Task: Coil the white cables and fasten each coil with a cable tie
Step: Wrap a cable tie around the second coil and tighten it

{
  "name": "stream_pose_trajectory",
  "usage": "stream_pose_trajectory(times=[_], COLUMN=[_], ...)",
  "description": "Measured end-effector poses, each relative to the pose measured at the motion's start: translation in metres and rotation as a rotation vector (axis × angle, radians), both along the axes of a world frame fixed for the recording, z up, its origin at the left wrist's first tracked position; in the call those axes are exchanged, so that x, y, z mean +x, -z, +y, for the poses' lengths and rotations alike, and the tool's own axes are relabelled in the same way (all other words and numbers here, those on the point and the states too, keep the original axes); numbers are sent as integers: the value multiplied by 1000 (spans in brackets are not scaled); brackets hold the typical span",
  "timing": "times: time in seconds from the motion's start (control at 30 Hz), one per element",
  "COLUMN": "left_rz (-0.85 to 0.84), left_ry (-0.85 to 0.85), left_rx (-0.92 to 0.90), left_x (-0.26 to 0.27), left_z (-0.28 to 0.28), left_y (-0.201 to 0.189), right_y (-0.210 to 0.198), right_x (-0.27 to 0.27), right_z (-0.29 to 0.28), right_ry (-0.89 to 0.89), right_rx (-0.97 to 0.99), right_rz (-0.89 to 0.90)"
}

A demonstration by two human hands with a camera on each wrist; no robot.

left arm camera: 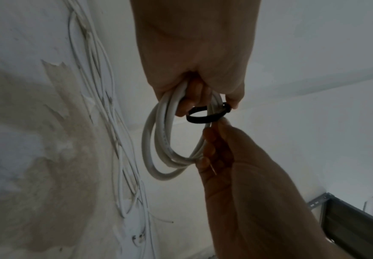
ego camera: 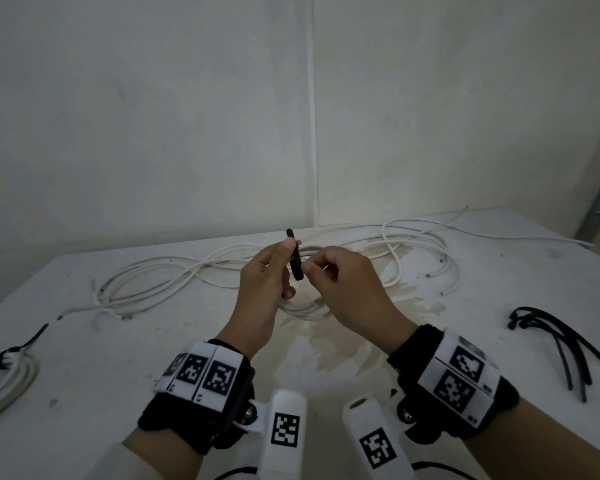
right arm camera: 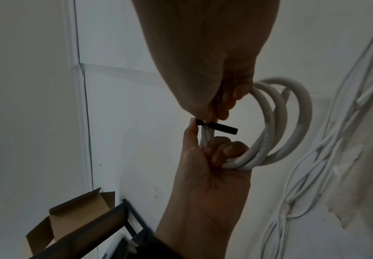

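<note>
Over the middle of the table, my left hand (ego camera: 284, 268) grips a small coil of white cable (ego camera: 302, 311), its fingers curled through the loops (left arm camera: 158, 140). A black cable tie (ego camera: 295, 261) is looped round the coil's strands (left arm camera: 203, 118), and my left thumb rests against the tie's head. My right hand (ego camera: 312, 268) pinches the tie's strap (right arm camera: 223, 128) between thumb and fingertips, right beside the left hand. The free end of the tie sticks up above my left thumb. The coil (right arm camera: 276, 122) hangs below both hands, just off the table.
Several loose white cables (ego camera: 174, 271) sprawl across the far half of the white table (ego camera: 326, 368). A tied coil (ego camera: 11, 368) lies at the left edge. Spare black ties (ego camera: 554, 337) lie at the right. A cardboard box (right arm camera: 76, 210) sits on a metal rack beside the table.
</note>
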State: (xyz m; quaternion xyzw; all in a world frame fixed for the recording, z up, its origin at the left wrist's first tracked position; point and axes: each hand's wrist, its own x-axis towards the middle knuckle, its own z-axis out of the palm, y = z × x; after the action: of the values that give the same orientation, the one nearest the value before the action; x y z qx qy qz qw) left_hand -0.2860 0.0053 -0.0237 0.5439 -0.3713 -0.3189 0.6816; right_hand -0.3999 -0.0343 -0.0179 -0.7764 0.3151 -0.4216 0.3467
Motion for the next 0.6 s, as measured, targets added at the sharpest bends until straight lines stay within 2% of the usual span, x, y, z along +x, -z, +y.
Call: stream_pose_trajectory(times=[0.2,0.4,0.6], left_rz=[-1,-89,-60], left_ry=[31,67,77], left_rx=[0,9,34], left_x=[-4,-13,-4], left_z=[-2,-2,1], left_y=[-2,-7,-7], right_y=[4,3,-16], right_x=[0,0,-13], right_z=[0,0,-11], right_ry=[16,92,72], right_rx=[-83,-55,33], right_rz=[35,-91,-225])
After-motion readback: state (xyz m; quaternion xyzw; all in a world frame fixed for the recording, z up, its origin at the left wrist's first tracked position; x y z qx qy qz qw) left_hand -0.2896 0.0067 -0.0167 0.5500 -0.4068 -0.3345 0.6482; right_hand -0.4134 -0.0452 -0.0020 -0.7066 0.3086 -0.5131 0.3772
